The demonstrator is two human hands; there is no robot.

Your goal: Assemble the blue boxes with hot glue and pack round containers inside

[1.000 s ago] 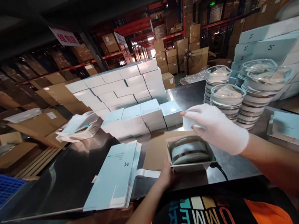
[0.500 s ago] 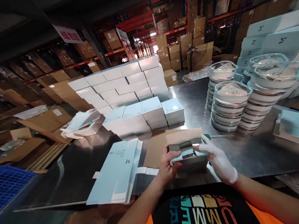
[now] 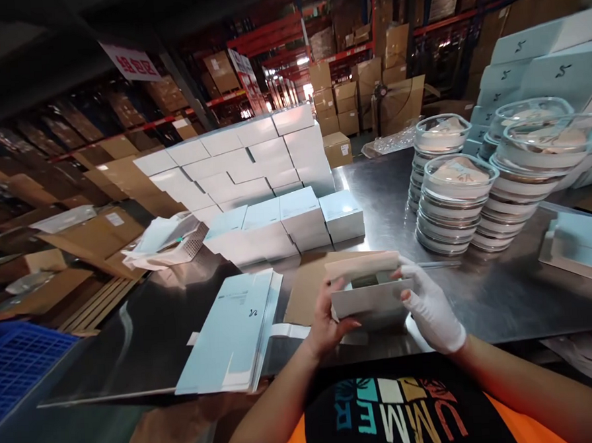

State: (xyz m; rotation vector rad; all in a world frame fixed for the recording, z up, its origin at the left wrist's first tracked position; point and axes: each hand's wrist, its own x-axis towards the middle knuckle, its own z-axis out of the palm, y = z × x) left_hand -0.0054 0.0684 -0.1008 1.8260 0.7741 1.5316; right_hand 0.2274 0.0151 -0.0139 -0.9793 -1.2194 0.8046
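Looking down on a metal table [image 3: 387, 200], with a small open white box [image 3: 367, 304] right in front of a person's torso, between 2 hands. Set lengthwise across the body, open at the top, with a flap [image 3: 360, 264] raised along the far edge and a patch of something dark inside, too little showing to identify. Gripped at the left end by the bare left hand [image 3: 326, 329], closed with thumb against the near wall. Met at the right end by the gloved right hand [image 3: 433, 317], curled and partly open; gripping or merely touching, impossible to tell. About equally near to both hands. Just beyond, a brown cardboard sheet [image 3: 300, 297]; to the left, flat pale blue cartons [image 3: 227, 334]; farther right, stacked glass containers [image 3: 451, 207].
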